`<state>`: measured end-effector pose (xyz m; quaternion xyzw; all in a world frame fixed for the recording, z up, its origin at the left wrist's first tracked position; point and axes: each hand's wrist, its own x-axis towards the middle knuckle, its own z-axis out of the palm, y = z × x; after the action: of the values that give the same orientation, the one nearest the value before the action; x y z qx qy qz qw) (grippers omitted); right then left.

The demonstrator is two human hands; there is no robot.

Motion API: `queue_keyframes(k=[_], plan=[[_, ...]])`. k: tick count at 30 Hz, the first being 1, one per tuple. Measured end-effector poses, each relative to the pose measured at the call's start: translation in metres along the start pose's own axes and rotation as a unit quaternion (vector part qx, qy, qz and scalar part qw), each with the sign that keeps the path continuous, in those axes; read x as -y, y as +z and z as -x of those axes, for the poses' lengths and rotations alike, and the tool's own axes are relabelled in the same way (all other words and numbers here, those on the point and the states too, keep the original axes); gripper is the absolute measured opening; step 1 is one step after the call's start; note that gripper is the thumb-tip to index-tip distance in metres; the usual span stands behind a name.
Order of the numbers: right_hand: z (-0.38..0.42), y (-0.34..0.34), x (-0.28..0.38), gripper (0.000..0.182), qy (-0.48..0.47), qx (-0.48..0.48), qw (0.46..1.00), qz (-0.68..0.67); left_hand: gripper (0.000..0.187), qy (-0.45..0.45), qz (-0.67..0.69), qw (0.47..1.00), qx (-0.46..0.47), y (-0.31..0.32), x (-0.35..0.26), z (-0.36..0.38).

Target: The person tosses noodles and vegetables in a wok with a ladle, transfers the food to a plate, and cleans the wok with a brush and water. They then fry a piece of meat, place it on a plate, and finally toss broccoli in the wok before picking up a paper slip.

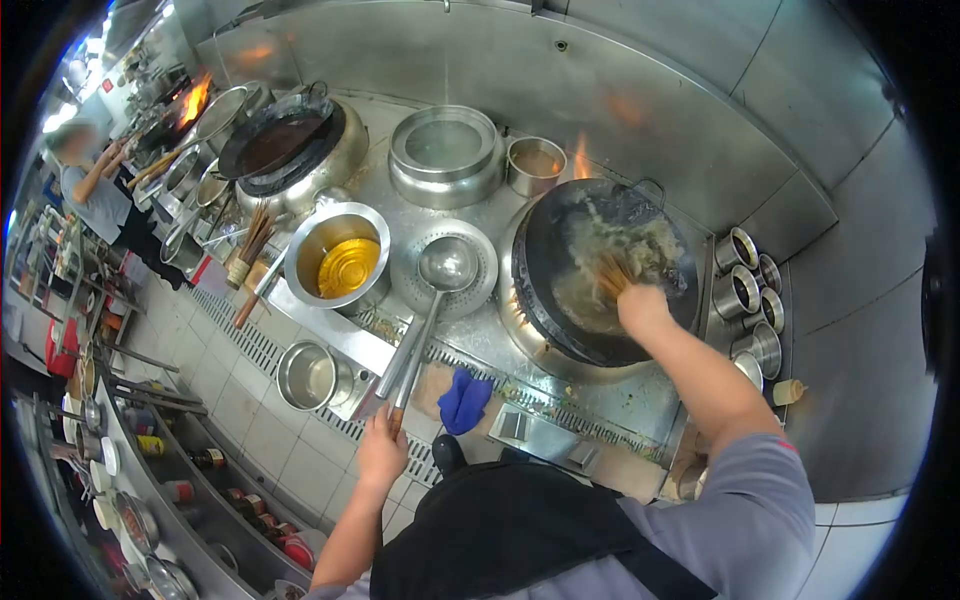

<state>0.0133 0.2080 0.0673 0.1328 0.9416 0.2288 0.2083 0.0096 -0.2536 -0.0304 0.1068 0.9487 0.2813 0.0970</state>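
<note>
My right hand grips a bamboo wok brush, its bristles down in the big black wok. Cloudy, foamy water swirls around the brush. Low at the left, my left hand is closed around the wooden end of a ladle. The ladle's bowl rests over a round perforated strainer, whose own handle runs beside the ladle's. A crumpled blue cloth lies right of my left hand, at the stove's front.
A pot of yellow oil stands left of the strainer, near a water-filled round basin. Flame rises behind the wok. Metal canisters line the right side. A second wok sits far left; another person works beyond it.
</note>
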Motion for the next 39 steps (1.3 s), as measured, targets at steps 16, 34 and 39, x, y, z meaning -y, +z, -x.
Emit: queue_keyframes(k=[16,34,39], plan=[[-0.048,-0.039,0.003,0.023,0.103,-0.022,0.973,-0.205,0.035,-0.099,-0.003,0.988,-0.119,-0.027,0.066,0.064],[-0.061,-0.051,0.015,0.025,0.161,-0.073,0.935,-0.307,0.039,-0.258,-0.188,0.910,0.262,0.031,0.192,0.153],[0.037,-0.053,0.036,0.027,-0.037,0.041,0.988,-0.146,0.042,-0.276,-0.124,0.930,0.208,0.028,0.163,0.142]])
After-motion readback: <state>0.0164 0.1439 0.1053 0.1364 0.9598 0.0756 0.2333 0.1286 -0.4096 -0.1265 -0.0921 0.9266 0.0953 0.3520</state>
